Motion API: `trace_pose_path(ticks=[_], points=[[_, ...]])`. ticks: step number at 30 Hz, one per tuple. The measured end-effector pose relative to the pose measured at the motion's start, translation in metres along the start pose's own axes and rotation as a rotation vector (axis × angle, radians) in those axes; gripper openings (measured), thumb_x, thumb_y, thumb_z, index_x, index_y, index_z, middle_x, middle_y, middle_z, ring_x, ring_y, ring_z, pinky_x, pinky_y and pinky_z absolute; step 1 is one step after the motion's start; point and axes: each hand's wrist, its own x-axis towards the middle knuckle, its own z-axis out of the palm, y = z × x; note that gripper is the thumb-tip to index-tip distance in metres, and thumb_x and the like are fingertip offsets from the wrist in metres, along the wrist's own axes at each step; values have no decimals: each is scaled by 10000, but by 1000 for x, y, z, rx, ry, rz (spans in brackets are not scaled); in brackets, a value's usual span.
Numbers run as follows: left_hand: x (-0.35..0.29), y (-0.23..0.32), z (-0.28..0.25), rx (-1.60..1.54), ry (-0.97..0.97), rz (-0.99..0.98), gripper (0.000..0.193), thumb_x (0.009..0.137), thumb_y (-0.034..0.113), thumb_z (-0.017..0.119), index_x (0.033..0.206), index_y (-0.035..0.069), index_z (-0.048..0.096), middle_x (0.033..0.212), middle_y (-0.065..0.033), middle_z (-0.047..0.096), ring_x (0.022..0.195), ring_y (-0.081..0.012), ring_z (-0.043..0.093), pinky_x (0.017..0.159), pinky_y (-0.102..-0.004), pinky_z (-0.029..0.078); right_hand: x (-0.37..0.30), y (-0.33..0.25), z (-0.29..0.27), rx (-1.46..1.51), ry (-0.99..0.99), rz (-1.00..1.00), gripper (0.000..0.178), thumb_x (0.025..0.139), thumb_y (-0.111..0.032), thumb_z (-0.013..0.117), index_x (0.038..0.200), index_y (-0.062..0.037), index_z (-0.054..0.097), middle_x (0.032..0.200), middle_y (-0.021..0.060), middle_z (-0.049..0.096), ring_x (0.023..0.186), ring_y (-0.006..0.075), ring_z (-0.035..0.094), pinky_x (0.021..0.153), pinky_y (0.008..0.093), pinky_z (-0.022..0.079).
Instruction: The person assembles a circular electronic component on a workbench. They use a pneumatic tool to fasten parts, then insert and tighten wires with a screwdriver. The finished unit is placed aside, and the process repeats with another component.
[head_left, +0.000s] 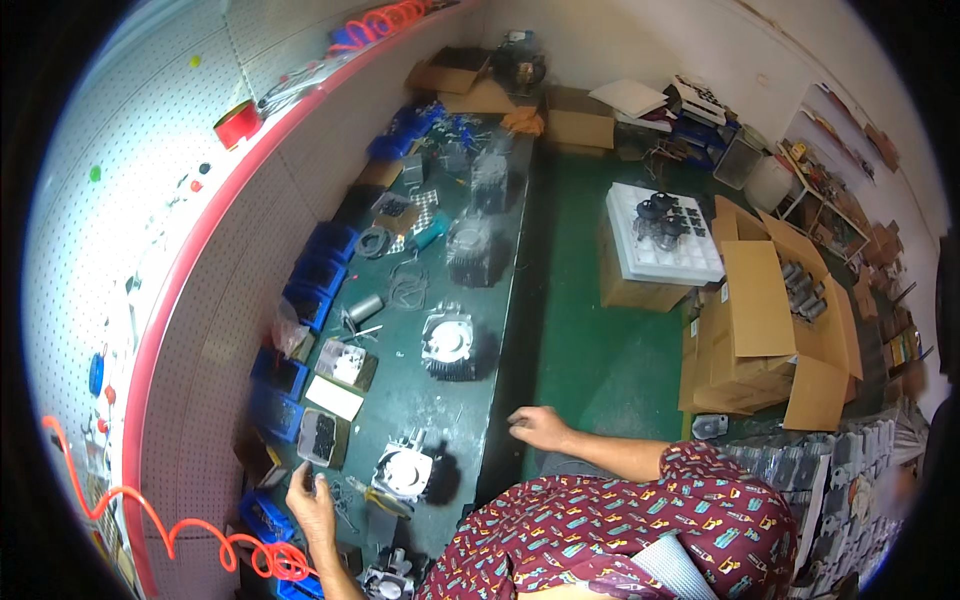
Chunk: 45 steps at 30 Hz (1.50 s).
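Pinching something too small to make out, our left hand point(312, 500) hovers over the green workbench point(480, 330), just beside a small tray of black parts point(322, 436) and near a finned metal cylinder point(404, 470). Our right hand point(540, 427) rests with curled fingers at the bench's right edge; whether it holds anything we cannot tell. Blue bins point(318, 270) line the pegboard wall, and an orange coiled hose point(200, 535) hangs nearby.

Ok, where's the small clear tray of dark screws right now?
In the head view, the small clear tray of dark screws sits lower left on the green workbench, just above the left hand.
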Motion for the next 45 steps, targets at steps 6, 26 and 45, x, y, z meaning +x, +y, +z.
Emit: trace_pose_path(ticks=[6, 26, 45], points=[[34, 143, 151, -81, -328, 81, 319, 877, 47, 675, 1176, -63, 673, 1049, -219, 733, 982, -279, 729, 873, -361, 557, -95, 240, -146, -478, -267, 734, 326, 834, -297, 637, 867, 21, 703, 851, 258, 684, 831, 405, 690, 750, 498, 546], [236, 413, 518, -34, -920, 481, 348, 907, 201, 680, 1218, 44, 668, 989, -208, 717, 895, -380, 700, 781, -444, 562, 243, 299, -360, -361, -6, 304, 412, 851, -309, 722, 1128, -4, 717, 1099, 214, 719, 1049, 378, 685, 895, 473, 543], [492, 446, 652, -190, -541, 132, 327, 902, 88, 705, 1213, -6, 677, 989, -206, 735, 738, -246, 709, 663, -354, 564, 769, 72, -553, -367, -18, -154, 757, 748, -366, 829, 1307, 64, 555, 1190, 283, 667, 1132, 400, 652, 968, 464, 514]])
